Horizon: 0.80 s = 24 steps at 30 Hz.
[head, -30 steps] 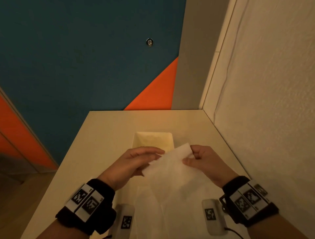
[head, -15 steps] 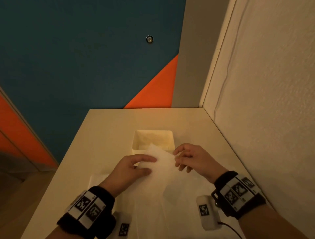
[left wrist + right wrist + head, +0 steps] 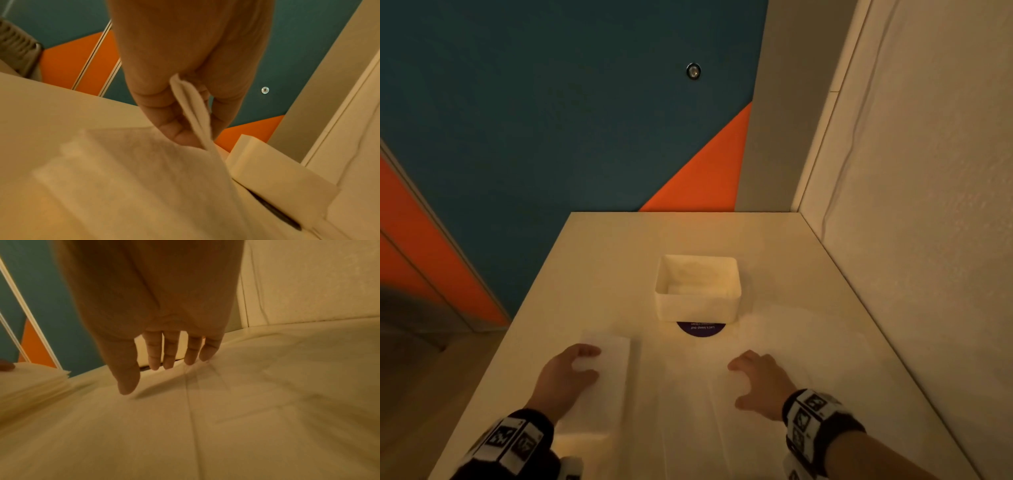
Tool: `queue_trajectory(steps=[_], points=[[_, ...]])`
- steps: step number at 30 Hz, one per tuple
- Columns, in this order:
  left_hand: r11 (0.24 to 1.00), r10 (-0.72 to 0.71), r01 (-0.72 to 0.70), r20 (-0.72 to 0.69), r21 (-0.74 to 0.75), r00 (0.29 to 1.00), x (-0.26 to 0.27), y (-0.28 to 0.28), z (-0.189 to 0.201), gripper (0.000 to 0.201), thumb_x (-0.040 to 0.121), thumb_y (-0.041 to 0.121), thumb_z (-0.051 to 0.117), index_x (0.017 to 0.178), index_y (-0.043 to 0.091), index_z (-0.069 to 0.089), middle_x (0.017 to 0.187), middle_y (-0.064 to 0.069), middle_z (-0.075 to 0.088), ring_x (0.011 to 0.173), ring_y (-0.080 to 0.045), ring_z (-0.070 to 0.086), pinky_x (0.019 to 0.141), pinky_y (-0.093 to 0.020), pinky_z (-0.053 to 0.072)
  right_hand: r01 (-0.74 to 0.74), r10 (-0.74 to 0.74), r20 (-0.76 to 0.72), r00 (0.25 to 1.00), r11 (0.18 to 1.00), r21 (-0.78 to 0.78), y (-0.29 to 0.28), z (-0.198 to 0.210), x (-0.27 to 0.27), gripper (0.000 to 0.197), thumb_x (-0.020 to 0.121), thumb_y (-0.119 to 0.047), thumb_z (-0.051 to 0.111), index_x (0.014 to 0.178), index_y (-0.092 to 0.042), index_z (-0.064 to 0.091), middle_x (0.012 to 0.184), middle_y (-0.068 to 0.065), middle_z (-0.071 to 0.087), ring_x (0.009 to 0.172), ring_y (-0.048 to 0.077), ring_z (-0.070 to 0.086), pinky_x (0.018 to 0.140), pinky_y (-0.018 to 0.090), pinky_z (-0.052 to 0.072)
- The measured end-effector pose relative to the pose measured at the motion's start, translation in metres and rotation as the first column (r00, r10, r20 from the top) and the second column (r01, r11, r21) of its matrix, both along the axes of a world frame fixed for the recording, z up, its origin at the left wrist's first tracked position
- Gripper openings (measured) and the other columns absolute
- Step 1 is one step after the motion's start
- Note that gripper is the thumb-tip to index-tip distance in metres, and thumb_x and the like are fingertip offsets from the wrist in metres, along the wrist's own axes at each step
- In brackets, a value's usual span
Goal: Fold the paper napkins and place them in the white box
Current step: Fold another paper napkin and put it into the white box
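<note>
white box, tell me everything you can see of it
The white box is a small open-topped rectangular container with plain, thin, slightly translucent plastic-looking walls. It stands upright on the table, beyond both hands, neither touching it. Pale folded paper seems to lie inside, though dimly. Its near side partly covers a dark round sticker. Unfolded napkins lie in front of it.

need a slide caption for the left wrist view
Left hand pinches a folded paper napkin above the table, white box nearby.
</note>
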State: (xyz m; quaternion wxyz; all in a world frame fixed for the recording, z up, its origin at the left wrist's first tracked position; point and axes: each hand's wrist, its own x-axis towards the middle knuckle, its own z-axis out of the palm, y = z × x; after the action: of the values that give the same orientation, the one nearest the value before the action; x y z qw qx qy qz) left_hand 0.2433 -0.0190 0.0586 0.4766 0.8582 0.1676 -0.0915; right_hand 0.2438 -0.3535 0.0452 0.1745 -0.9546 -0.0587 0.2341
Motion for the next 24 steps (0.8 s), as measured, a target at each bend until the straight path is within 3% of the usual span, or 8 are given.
queue_trajectory(steps=[5,15,18,21,24], points=[[0.999,0.002,0.000,-0.030,0.044,1.000,-0.001,0.005,-0.005,0.030,0.080,0.001,0.066,0.101,0.023,0.061,0.111,-0.010,0.057,0.089,-0.030,0.056,0.074,-0.034,0.045,-0.098,0.104,0.021,0.994,0.976,-0.193,0.012,-0.003,0.004,0.070,0.072,-0.049,0.071,0.133,-0.033,0.041,0.133,-0.007,0.038,0.124,0.023,0.032,0.102,0.041,0.029],[0.995,-0.034,0.040,-0.066,0.095,0.997,-0.004,0.003,-0.010,0.031,0.080,0.001,0.065,0.101,0.024,0.060,0.115,-0.009,0.055,0.091,-0.025,0.052,0.076,-0.032,0.041,-0.146,0.151,0.007,0.988,0.965,-0.215,0.031,-0.003,0.008,0.074,0.062,-0.052,0.078,0.123,-0.030,0.043,0.124,-0.005,0.040,0.117,0.022,0.033,0.097,0.041,0.027],[0.969,-0.101,0.113,-0.068,0.218,0.993,-0.005,0.000,-0.012,0.030,0.079,0.008,0.068,0.100,0.027,0.059,0.125,-0.008,0.049,0.101,-0.024,0.049,0.087,-0.035,0.043,-0.193,0.196,-0.010,0.981,0.954,-0.229,0.038,0.000,0.010,0.075,0.061,-0.050,0.080,0.123,-0.029,0.043,0.124,-0.004,0.040,0.117,0.022,0.033,0.096,0.042,0.027],[0.883,-0.121,0.145,-0.084,0.447,0.989,-0.009,-0.006,-0.011,0.033,0.079,0.026,0.070,0.109,0.031,0.060,0.139,-0.004,0.029,0.120,-0.030,0.034,0.106,-0.040,0.035,-0.235,0.239,-0.021,0.971,0.931,-0.280,0.043,0.002,0.012,0.077,0.060,-0.051,0.080,0.124,-0.027,0.044,0.124,-0.002,0.036,0.116,0.023,0.032,0.097,0.043,0.029],[0.781,-0.151,0.158,-0.063,0.604,0.987,-0.014,-0.011,-0.005,0.042,0.077,0.039,0.068,0.118,0.039,0.056,0.144,0.003,0.017,0.127,-0.028,0.022,0.107,-0.041,0.032,-0.254,0.257,-0.024,0.966,0.927,-0.278,0.044,0.005,0.014,0.073,0.063,-0.055,0.077,0.122,-0.027,0.046,0.123,-0.003,0.040,0.116,0.022,0.034,0.097,0.044,0.027]])
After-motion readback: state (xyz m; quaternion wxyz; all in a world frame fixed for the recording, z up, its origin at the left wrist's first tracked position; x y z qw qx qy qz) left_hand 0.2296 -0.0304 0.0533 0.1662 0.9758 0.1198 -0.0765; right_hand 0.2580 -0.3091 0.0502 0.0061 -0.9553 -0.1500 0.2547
